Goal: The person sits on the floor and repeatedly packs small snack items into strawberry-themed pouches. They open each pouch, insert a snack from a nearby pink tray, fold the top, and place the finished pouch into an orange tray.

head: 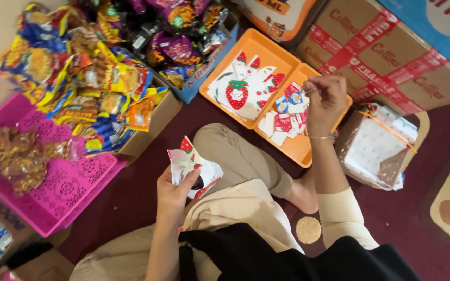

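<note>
Pink basket (74, 192): well left of the orange tray, holds brown wrapped sweets
Orange tray (266, 49): two compartments, strawberry bags and small packets inside
Left hand (175, 190): below-left of the tray, closed around a white strawberry-print bag (194, 164)
Right hand (326, 101): over the tray's near compartment, fingertips pinched on something thin, too small to tell

Left hand (175, 190) grips strawberry bag (194, 165), right hand (325, 99) over orange tray (282, 57)

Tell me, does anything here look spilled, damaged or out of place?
Nothing looks spilled or damaged. The snack packets are heaped loosely and overhang their cardboard box. The left hand holds a strawberry-print bag; the right hand hovers over the orange tray.
</note>
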